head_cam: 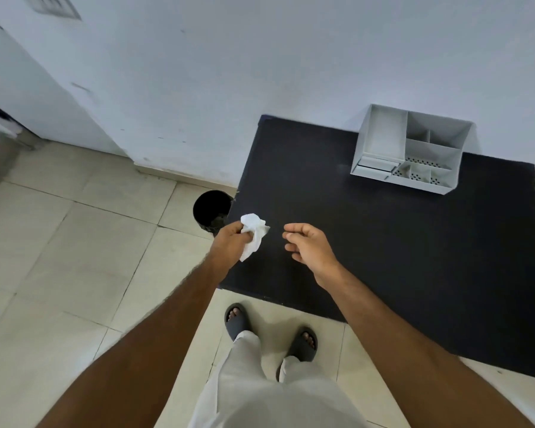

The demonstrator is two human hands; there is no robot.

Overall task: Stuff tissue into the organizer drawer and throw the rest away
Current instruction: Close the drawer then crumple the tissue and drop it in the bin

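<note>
My left hand (229, 245) grips a crumpled white tissue (254, 231) over the left edge of the black table (383, 242). To the right of it, my right hand (309, 245) hovers above the table with fingers loosely curled and nothing in them. A white desk organizer (411, 149) with several compartments stands at the table's back right against the wall; its small drawer (376, 166) sits at the lower left front. A black bin (212, 211) stands on the floor just left of the table, beyond my left hand.
The white wall (260, 72) runs behind the table and bin. Pale floor tiles (74, 257) spread to the left. My feet in dark sandals (271, 332) stand at the table's front edge.
</note>
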